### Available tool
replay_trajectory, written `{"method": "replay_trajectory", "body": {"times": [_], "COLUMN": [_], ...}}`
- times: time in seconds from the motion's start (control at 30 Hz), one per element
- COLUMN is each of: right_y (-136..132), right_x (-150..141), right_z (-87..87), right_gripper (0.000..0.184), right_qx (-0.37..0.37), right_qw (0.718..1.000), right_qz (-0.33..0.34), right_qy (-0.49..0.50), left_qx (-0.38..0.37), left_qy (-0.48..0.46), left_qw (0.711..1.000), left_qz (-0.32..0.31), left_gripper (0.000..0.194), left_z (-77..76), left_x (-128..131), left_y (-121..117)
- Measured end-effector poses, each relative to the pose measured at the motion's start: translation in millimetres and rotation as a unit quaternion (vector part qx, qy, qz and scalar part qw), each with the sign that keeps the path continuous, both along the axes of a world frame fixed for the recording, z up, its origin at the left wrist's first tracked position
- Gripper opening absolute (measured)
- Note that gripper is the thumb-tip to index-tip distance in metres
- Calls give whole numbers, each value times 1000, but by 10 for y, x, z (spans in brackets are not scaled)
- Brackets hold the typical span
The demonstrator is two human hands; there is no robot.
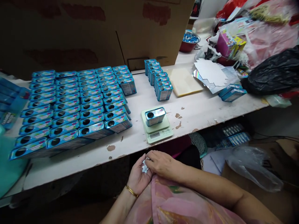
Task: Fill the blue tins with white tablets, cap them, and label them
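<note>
While the pale green scale (164,133) sits there bearing its load, we turn to the two hands on its near side, low and close to the lap. The left hand (136,175) lies palm up, half open and cupped, with a little heap of white pieces (145,167) in its hollow. Over them comes the right hand (162,163), back upward, fingers bent down into that heap; whether its tips pinch a piece, we cannot tell, as the knuckles hide them.

So it's sorting or counting in the palm, we judge, and the next move calls for a steady cup and a light fingertip grip, because pieces this small could easily spill.

And what of the blue tin (156,118)? It's right on the scale's plate, upright, no hand touching it. Its hole (150,115) faces up at the left end of the top, and the long axis of that top runs crosswise, roughly along the scale's display (154,135) edge, right end a touch farther from us.

Left of the scale we have the big block of tins (70,105), tops up; beyond it stands a short row (161,79), with a cream slab (185,82) beside that.
</note>
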State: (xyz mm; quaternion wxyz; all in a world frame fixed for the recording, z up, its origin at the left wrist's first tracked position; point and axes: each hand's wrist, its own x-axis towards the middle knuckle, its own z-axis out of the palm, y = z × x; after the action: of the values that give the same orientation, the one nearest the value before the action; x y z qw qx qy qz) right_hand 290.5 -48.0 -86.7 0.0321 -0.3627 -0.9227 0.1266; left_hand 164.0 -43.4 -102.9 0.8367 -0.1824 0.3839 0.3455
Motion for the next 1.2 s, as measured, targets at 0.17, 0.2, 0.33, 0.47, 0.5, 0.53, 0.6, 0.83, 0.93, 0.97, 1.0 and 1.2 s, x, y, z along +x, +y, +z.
{"method": "replay_trajectory", "body": {"times": [0.17,0.2,0.33,0.47,0.5,0.53,0.6,0.83,0.93,0.97,1.0,1.2], "right_y": [6,23,255,752,879,992,1159,1119,1023,1003,987,962], "right_x": [-8,10,242,583,637,669,667,380,302,285,272,269], "right_z": [-93,-80,50,51,8,-45,-144,107,318,360,386,356], "right_gripper": [11,13,23,40,47,52,55,37,35,35,35,37], "right_qx": [12,14,57,70,38,-3,-80,34,131,152,170,211], "right_qw": [1000,999,972,864,854,851,853,923,967,972,974,970], "right_qz": [8,10,-106,-332,-341,-333,-299,-198,-116,-101,-91,-91], "right_qy": [27,42,201,372,392,406,419,327,186,146,117,85], "left_qx": [1,2,22,54,62,70,87,131,147,149,148,134], "left_qy": [8,11,26,63,75,85,97,82,68,68,68,42], "left_qw": [1000,1000,999,995,993,990,985,974,968,966,966,972], "left_qz": [-5,-1,22,55,72,88,113,164,193,199,200,187], "left_gripper": [24,24,23,22,22,22,21,19,19,18,17,13], "left_z": [-8,-16,-31,29,51,71,103,142,151,151,149,127], "left_x": [9,7,-41,-157,-188,-215,-252,-167,-86,-62,-42,0], "left_y": [-3,-6,14,154,206,261,370,712,821,846,864,884]}}
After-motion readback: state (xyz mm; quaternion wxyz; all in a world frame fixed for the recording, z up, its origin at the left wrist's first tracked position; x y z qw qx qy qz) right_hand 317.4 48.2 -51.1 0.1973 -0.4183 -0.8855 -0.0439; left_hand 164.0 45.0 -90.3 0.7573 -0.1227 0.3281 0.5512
